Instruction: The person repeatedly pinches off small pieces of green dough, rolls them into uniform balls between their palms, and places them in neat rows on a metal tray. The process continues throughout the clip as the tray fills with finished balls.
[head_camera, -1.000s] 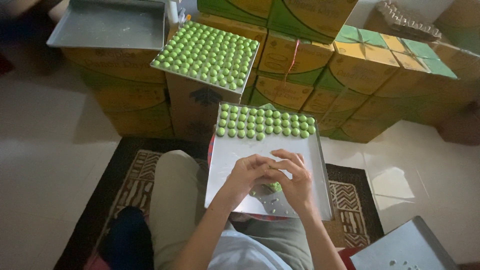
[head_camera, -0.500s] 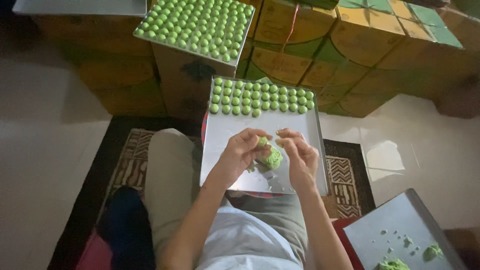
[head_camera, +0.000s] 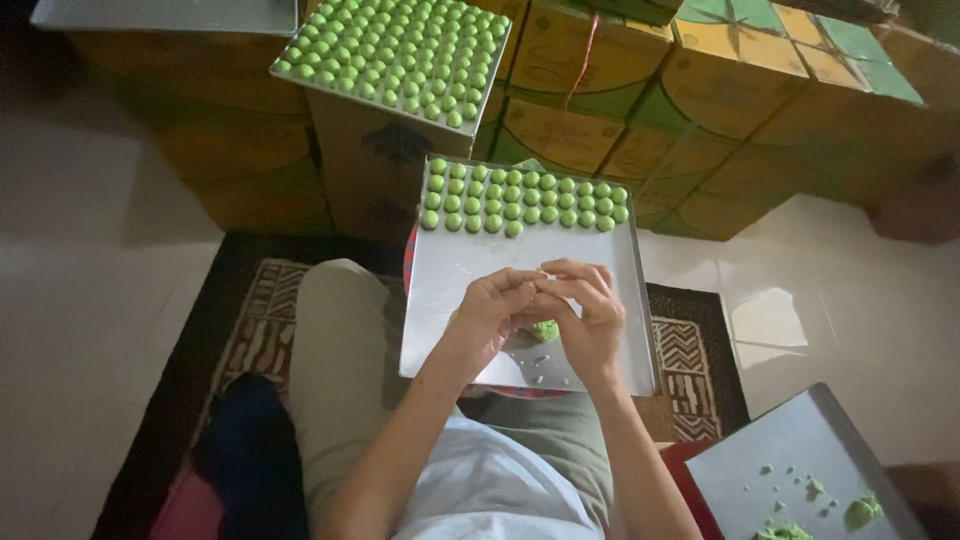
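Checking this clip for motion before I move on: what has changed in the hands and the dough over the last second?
Both hands have drawn together: the left hand and right hand now touch at the fingertips, nearly covering the green dough lump that showed openly between them half a second ago. Nothing was let go. The rows of green balls on the lap tray and the full tray on the boxes look unchanged.

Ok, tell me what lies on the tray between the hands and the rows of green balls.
Bare metal tray, seen in the head view; nothing between the hands and the green balls.
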